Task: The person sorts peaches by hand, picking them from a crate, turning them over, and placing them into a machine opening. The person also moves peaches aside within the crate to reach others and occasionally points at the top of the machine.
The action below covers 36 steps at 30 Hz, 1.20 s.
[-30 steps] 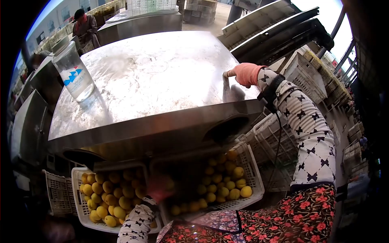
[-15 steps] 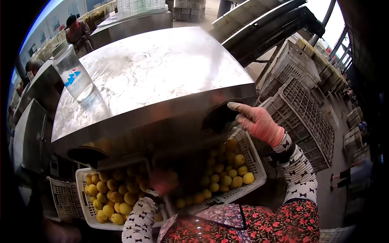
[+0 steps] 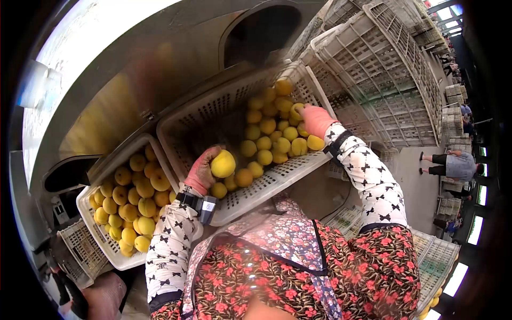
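My left hand (image 3: 201,170), in a pinkish glove, is closed around a yellow peach (image 3: 223,164) above the near left part of a white plastic crate (image 3: 256,188). Inside that crate, more yellow peaches (image 3: 282,145) lie heaped toward the right, while part of its floor shows bare. At the crate's right end, my gloved right hand (image 3: 317,120) has its fingers closed on another peach (image 3: 296,111); its fingertips are partly hidden. To the left stands a second white crate (image 3: 88,213) filled with yellow peaches (image 3: 130,205).
A metal machine housing (image 3: 154,74) with dark oval openings (image 3: 261,34) rises behind the crates. Stacked grey crates (image 3: 373,74) stand close on the right. A clear bottle (image 3: 40,85) is at the far left. A person (image 3: 453,164) walks on the floor at right.
The view has tipped down toward the crates. My right hand has come down from the machine's opening into the right crate. My left hand now shows a peach in its fingers.
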### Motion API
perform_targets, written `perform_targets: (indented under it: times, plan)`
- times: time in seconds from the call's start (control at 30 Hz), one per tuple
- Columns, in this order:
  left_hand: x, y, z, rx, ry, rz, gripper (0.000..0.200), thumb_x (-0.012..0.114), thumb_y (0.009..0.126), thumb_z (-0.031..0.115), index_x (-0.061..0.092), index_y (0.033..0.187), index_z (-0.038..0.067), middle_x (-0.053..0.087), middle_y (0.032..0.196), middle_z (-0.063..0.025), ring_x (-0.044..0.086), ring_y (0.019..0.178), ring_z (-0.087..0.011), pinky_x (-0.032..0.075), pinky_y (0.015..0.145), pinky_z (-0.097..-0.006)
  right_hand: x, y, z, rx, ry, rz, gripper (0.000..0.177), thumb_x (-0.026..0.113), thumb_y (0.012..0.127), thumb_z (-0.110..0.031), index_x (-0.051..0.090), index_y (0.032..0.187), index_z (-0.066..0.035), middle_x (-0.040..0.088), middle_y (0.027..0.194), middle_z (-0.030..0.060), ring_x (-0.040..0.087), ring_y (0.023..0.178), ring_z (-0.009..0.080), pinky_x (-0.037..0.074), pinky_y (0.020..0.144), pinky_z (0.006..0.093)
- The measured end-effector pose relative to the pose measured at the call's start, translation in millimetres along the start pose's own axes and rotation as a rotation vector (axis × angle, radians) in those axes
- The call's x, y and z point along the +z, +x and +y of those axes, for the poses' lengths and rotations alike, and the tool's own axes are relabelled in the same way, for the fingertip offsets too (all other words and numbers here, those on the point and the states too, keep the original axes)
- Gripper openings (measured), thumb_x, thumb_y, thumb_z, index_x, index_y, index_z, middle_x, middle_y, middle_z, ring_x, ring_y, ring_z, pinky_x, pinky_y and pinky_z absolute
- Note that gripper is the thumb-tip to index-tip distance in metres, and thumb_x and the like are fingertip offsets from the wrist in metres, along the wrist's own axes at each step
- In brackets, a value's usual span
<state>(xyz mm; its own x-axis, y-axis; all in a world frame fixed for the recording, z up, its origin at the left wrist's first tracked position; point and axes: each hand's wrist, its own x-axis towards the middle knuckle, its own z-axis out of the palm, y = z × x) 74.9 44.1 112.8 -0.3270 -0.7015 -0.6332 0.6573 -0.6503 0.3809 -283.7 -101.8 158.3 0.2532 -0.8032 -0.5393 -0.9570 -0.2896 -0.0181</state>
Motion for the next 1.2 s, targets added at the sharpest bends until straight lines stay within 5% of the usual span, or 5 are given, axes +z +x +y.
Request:
perform_targets:
  times: [0.2,0.63,0.87,1.07,1.2]
  plan:
    - [-27.0,67.6,-74.3,0.022,0.292,-0.234,0.038,0.068,0.088,0.012,0.056,0.123,0.006,0.066,0.106,-0.0073,0.064,0.102,-0.0223,0.055,0.088,-0.0356,98.2,120.3,29.8,-0.075,-0.566,-0.077,0.042,0.065,0.081,-0.022,0.059,0.118,-0.004,0.061,0.114,0.015,0.065,0.1,0.0312,0.055,0.076,0.0386]
    - [159.0,46.9,-15.0,-0.126,-0.117,-0.496,0.066,0.062,0.091,0.048,0.048,0.134,0.0,0.063,0.119,-0.0175,0.066,0.102,-0.0291,0.054,0.093,-0.0401,-74.7,-56.2,-37.0,-0.677,0.456,0.529,0.082,0.083,0.066,-0.031,0.05,0.135,-0.004,0.057,0.124,0.0157,0.057,0.111,0.0327,0.046,0.098,0.0416]
    - [187.3,36.5,20.4,0.076,-0.088,-0.38,0.058,0.049,0.1,0.045,0.05,0.132,-0.003,0.063,0.119,-0.0166,0.065,0.104,-0.0241,0.054,0.091,-0.0351,-63.6,-37.3,-52.0,-0.633,1.206,0.702,0.089,0.089,0.067,-0.03,0.047,0.138,0.002,0.059,0.125,0.0163,0.059,0.113,0.0258,0.045,0.1,0.0348]
    - [121.2,58.3,17.1,0.157,-0.453,-0.258,0.054,0.05,0.096,0.048,0.056,0.124,0.001,0.062,0.119,-0.0226,0.058,0.113,-0.0405,0.047,0.098,-0.0539,-109.9,2.2,-81.1,-0.32,0.882,0.984,0.079,0.085,0.067,-0.032,0.051,0.128,0.004,0.06,0.115,0.0239,0.063,0.102,0.0326,0.051,0.09,0.0366]
    - [97.6,60.9,13.0,0.265,-0.597,-0.144,0.044,0.057,0.093,0.041,0.058,0.12,0.006,0.059,0.125,-0.0172,0.053,0.119,-0.0421,0.04,0.102,-0.0614,-171.6,82.4,-112.5,-0.056,0.539,0.656,0.065,0.084,0.069,-0.035,0.061,0.117,0.002,0.068,0.099,0.0194,0.065,0.096,0.0344,0.051,0.089,0.0377]
